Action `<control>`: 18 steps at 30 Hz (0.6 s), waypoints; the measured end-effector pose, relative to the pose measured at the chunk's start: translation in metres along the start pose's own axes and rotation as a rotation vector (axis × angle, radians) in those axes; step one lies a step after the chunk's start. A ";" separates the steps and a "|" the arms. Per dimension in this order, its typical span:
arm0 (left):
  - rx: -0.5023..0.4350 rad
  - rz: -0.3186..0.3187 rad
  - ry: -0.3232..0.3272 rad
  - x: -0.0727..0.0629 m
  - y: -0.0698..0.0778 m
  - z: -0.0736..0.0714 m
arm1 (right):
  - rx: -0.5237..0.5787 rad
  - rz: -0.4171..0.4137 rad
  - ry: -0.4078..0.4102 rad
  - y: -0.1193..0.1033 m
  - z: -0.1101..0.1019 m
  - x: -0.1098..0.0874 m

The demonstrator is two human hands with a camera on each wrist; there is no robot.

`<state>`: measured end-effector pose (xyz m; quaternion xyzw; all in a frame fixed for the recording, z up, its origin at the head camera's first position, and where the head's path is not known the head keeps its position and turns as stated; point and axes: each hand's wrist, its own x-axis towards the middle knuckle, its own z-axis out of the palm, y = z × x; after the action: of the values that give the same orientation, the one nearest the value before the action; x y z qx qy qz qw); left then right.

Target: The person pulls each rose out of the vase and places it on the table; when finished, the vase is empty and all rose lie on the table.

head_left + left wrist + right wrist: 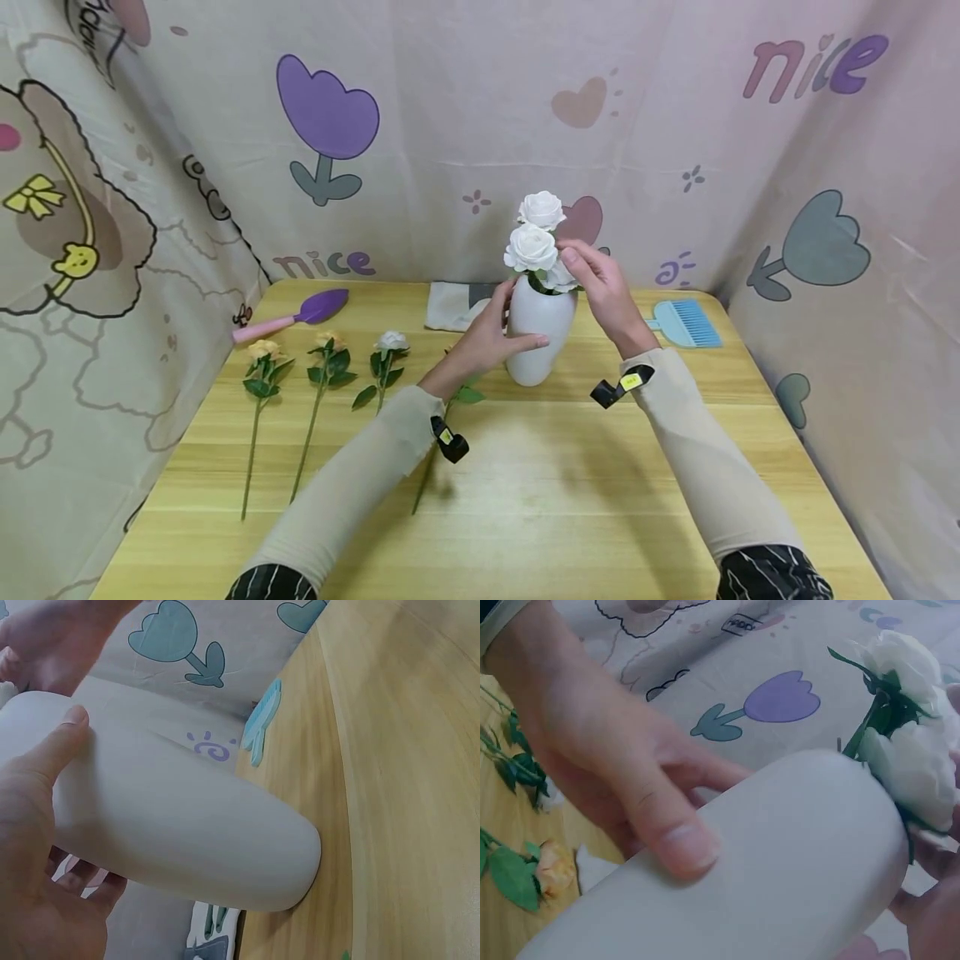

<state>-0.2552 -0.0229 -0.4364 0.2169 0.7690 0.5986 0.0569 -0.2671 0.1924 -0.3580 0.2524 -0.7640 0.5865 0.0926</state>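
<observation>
Left hand (486, 337): curls round the white vase (540, 335), its long axis near upright
Right hand (602, 290): nearer the vase's lowest white rose (557, 277), fingers half-bent at its right; cannot tell if pinching

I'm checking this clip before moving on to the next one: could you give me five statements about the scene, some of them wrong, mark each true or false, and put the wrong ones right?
1. The left grip holds the white vase. True.
2. The flower heads showing above the vase are all yellow. False: they are white.
3. The purple trowel on the table has a pink handle. True.
4. The right grip is at the trowel. False: it is up at the flower heads above the vase.
5. In the head view, the loose white flower on the table lies right of the vase. False: it lies left of the vase.
</observation>
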 end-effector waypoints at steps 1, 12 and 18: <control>-0.001 -0.005 -0.001 0.000 0.000 0.000 | 0.000 0.000 -0.012 -0.002 0.000 0.002; -0.027 0.016 -0.019 0.000 -0.002 -0.001 | 0.047 0.038 -0.074 -0.012 -0.003 0.016; -0.029 0.031 -0.020 0.000 -0.003 -0.001 | 0.039 -0.068 0.021 -0.022 -0.003 0.024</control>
<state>-0.2564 -0.0242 -0.4385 0.2342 0.7561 0.6084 0.0586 -0.2777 0.1845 -0.3282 0.2739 -0.7424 0.6004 0.1156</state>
